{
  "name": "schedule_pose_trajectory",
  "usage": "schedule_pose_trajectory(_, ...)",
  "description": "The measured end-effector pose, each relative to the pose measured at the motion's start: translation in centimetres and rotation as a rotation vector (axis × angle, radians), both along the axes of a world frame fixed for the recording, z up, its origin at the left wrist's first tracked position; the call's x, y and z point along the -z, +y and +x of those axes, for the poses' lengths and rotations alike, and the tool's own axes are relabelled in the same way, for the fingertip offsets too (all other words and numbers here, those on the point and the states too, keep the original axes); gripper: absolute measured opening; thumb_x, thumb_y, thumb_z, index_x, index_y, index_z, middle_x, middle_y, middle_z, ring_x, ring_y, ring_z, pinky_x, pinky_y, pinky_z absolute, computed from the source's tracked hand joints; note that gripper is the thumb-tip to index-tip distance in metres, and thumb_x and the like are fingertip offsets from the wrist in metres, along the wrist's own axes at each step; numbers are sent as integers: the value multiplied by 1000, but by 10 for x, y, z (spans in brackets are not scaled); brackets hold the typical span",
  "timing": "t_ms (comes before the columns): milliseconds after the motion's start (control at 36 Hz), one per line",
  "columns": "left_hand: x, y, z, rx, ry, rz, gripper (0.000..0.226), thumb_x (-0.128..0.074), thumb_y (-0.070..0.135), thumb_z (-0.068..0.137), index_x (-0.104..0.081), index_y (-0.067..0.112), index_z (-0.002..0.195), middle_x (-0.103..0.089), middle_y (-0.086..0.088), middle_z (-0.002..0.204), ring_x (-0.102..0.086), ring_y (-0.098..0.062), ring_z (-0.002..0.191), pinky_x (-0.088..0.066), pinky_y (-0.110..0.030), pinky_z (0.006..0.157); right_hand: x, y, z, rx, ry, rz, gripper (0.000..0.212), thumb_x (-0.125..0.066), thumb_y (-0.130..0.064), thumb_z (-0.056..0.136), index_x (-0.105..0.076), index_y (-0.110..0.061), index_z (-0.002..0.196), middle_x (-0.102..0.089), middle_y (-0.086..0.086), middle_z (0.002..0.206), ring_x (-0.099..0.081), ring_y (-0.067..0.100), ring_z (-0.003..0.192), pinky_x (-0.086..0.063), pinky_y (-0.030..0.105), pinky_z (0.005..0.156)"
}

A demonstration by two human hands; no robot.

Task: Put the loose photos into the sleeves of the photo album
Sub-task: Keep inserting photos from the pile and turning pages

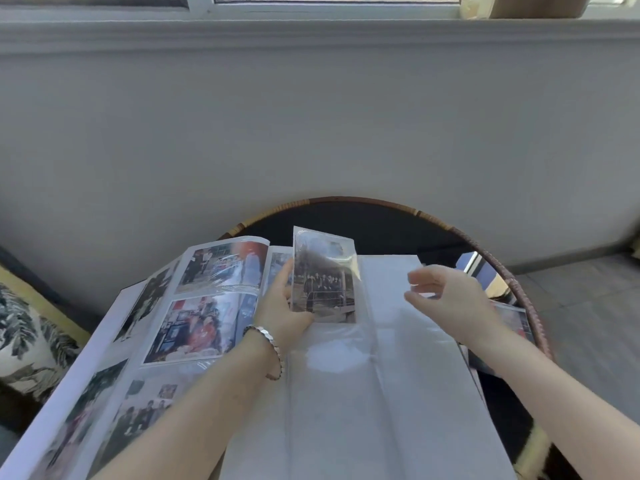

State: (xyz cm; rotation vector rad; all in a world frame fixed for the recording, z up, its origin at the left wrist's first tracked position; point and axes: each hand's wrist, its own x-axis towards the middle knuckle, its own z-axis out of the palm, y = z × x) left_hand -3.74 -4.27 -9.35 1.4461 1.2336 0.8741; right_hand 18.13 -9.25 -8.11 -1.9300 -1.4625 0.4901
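Note:
An open photo album point(398, 393) lies on a round table. Its left pages hold several colour photos in sleeves; its right page shows pale, unfilled sleeves. My left hand point(282, 313) holds a dark, old-looking photo point(323, 277) by its left edge, upright over the top of the right page; a clear film covers it, and whether its lower part sits inside a sleeve I cannot tell. My right hand point(450, 299) hovers over the right page's upper right part, fingers loosely bent, holding nothing that I can make out. A bracelet is on my left wrist.
The round dark table has a woven rattan rim point(512, 282) and stands against a grey wall. More loose photos point(512, 320) lie at the table's right side, partly under the album. A patterned cushion point(24, 337) sits at the left. Tiled floor lies to the right.

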Motion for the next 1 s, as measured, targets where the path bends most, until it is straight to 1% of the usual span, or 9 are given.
schedule_pose_trajectory(139, -5, -5, 4, -39, 113, 163, 72, -54, -15, 80, -30, 38, 124, -53, 16, 92, -56, -2, 78, -49, -11, 64, 5, -36, 63, -73, -368, -366, 71, -71, -43, 75, -41, -26, 137, -33, -5, 148, -33, 19, 134, -34, 36, 106)
schedule_pose_trajectory(250, -3, -6, 7, -29, 444, 281, 70, -58, -7, 81, -36, 19, 141, -41, -5, 133, -46, -15, 108, -36, -14, 89, 15, -58, 97, -190, -529, -553, 97, -73, -53, 68, -23, -26, 147, -21, -6, 153, -18, 18, 141, -24, 33, 114)
schedule_pose_trajectory(417, -6, -24, 22, 165, 843, 329, 59, -52, 18, 92, -26, 18, 145, -5, -5, 154, -8, -22, 142, -14, -26, 113, 23, -69, 104, -261, -671, -447, 25, -52, -41, 91, -49, -33, 114, -60, -13, 106, -58, 9, 100, -42, 18, 72)
schedule_pose_trajectory(611, -7, -62, 48, 376, 1098, 168, 93, -39, 66, 86, 5, 14, 149, 12, -10, 157, 12, -25, 144, 0, -34, 117, 27, -77, 112, -354, -635, -460, 73, -66, -61, 70, -39, -40, 134, -50, -20, 125, -45, 8, 112, -42, 24, 93)
schedule_pose_trajectory(694, 0, -67, 51, 391, 1193, 116, 102, -39, 69, 84, 15, 10, 147, 21, -13, 154, 20, -28, 143, 5, -37, 117, 30, -80, 111, -339, -701, -414, 60, -60, -60, 76, -44, -35, 128, -55, -17, 121, -47, 9, 109, -43, 25, 91)
schedule_pose_trajectory(806, 3, -67, 47, 376, 1145, 132, 95, -41, 57, 89, 18, 9, 146, 24, -12, 154, 22, -26, 142, 8, -35, 116, 30, -86, 102, -394, -828, -370, 35, -42, -45, 92, -48, -29, 124, -57, -11, 116, -55, 12, 102, -45, 27, 89)
schedule_pose_trajectory(861, 5, -67, 44, 360, 1078, 150, 90, -42, 53, 90, 14, 11, 147, 22, -9, 155, 20, -23, 143, 7, -33, 116, 24, -89, 99, -368, -807, -364, 13, -38, -31, 96, -49, -26, 98, -58, -6, 89, -57, 15, 78, -48, 28, 74)
schedule_pose_trajectory(944, 5, -65, 38, 301, 956, 187, 79, -43, 45, 92, 3, 15, 149, 12, -1, 157, 12, -17, 144, 3, -27, 115, 18, -89, 100, -177, -781, -83, 26, -70, 2, 67, -53, -16, 74, -39, -2, 54, -29, 17, 43, -35, 28, 40)
schedule_pose_trajectory(1000, 3, -65, 33, 267, 880, 199, 74, -44, 39, 93, -2, 17, 149, 4, 3, 157, 6, -14, 145, 0, -23, 114, 15, -91, 99, 68, -560, 93, 18, -69, 7, 71, -60, -5, 82, -41, -1, 53, -33, 22, 44, -37, 34, 43)
